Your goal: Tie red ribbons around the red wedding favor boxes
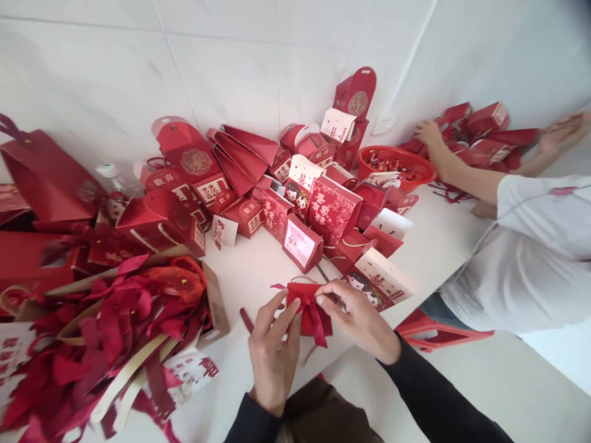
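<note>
A small red gift box [327,323] lies at the table's near edge, in front of my body. Across its top runs a dark red ribbon [318,332], knotted near the middle, with one tail hanging over the front. My left hand [273,354] is closed at the box's left side, thumb and fingers pinching the ribbon by the knot. From the right, my right hand [364,320] pinches the ribbon at the box's upper right. The fingertips partly hide the knot. A thin cord loop shows behind the box.
Red gift boxes [335,209] crowd the table along the wall. At the left, a cardboard box [216,301] overflows with ribbons [115,326]. A red basin [420,169] holds small wrapped pieces. On the right, a co-worker in a white shirt [535,258] reaches among more boxes, above a red stool [443,335].
</note>
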The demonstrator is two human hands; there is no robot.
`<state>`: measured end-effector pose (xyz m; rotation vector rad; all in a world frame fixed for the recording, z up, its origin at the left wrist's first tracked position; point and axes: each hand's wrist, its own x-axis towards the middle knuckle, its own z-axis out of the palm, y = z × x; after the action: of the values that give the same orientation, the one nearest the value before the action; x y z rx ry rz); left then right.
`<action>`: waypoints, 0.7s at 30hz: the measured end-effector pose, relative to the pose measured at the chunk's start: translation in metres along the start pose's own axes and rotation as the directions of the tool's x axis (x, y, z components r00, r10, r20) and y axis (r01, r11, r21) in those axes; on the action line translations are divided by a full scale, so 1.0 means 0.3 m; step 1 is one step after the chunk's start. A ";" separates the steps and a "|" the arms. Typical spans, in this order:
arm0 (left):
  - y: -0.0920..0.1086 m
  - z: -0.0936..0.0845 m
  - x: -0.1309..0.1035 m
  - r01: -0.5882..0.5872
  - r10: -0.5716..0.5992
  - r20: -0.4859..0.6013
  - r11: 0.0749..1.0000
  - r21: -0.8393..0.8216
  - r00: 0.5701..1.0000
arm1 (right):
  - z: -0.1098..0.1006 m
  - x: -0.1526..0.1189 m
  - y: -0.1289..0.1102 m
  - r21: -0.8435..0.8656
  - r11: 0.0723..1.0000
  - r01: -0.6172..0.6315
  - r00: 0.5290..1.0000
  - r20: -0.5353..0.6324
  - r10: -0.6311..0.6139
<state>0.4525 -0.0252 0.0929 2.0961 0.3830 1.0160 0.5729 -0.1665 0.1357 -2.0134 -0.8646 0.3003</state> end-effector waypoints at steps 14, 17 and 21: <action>0.041 -0.037 -0.055 0.570 -0.537 0.196 0.791 -0.221 0.821 | 0.014 -0.044 0.041 -0.112 0.991 -0.069 0.993 -0.104 0.058; 0.043 -0.036 -0.046 0.601 -0.563 0.211 0.748 -0.281 0.799 | 0.024 -0.045 0.046 -0.153 0.985 -0.078 0.991 -0.123 0.059; 0.064 -0.023 -0.039 0.593 -0.566 0.183 0.738 -0.323 0.804 | 0.029 -0.051 0.038 -0.159 0.986 -0.057 0.988 -0.150 0.033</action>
<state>0.4385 -0.0409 0.1037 1.5125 0.7020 0.5722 0.5627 -0.1755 0.1197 -2.1790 -0.7728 0.1073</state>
